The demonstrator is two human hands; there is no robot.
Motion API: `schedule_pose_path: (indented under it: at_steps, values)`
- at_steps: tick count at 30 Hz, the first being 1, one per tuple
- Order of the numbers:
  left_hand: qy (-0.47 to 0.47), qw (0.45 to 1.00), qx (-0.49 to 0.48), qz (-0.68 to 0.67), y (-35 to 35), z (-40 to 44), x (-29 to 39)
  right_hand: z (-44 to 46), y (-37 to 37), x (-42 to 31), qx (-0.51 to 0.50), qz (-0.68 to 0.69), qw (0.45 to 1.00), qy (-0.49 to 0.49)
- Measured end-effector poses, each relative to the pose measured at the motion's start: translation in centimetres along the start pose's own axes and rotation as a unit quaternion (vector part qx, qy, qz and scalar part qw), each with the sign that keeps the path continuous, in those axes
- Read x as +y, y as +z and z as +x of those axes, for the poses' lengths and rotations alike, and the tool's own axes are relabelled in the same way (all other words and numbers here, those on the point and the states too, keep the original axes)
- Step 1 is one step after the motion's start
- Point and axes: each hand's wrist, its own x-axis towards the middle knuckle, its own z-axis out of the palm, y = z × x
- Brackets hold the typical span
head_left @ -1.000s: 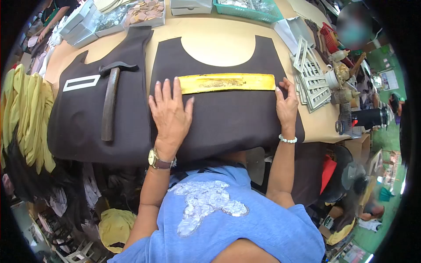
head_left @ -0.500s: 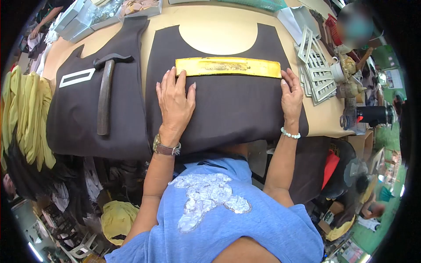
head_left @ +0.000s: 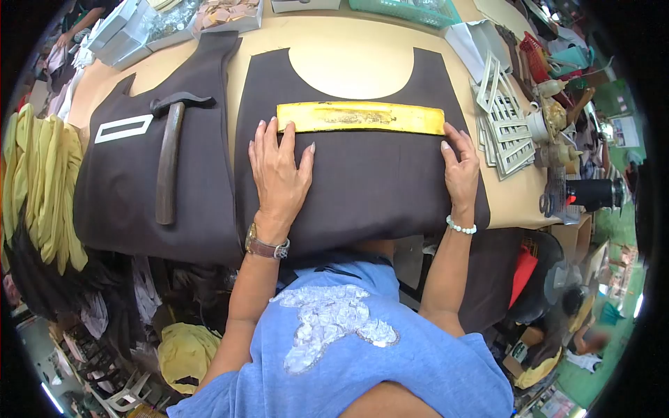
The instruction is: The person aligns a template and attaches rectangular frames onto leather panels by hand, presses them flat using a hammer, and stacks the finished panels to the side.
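A yellow strip [head_left: 360,117] with a worn brown patch lies across a dark cut fabric piece [head_left: 362,181] with a curved neckline. My left hand [head_left: 280,167] rests flat on the fabric, fingers spread, its fingertips touching the strip's left end. At the strip's right end, my right hand [head_left: 461,164] touches the corner with its fingers, thumb apart from them and nothing held. On a second dark fabric piece [head_left: 125,188] to the left lie a hammer [head_left: 169,157] and a white rectangular frame [head_left: 104,132].
Stacked pale frames [head_left: 503,125] lie at the right, beside bottles and a black flask [head_left: 592,195]. Boxes of small parts [head_left: 226,12] and a green basket [head_left: 408,10] line the far edge. Yellow cloths [head_left: 42,181] hang at the left. Another person's arm shows at the top left.
Compared with a second ago, both hands sit slightly lower against the strip, and the left hand's fingers lie less over its end. The camera view has shifted a little.
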Motion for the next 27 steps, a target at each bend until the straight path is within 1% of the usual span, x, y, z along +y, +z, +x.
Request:
schedule_pose_path:
  at_steps: [6, 27]
  values:
    - [0.001, 1.000, -0.003, -0.001, 0.05, -0.03, -0.12, -0.05, 0.33, 0.38, -0.017, -0.045, 0.998, -0.035]
    - [-0.002, 1.000, -0.013, 0.004, 0.03, -0.08, -0.13, -0.27, 0.44, -0.14, -0.028, -0.073, 0.996, -0.034]
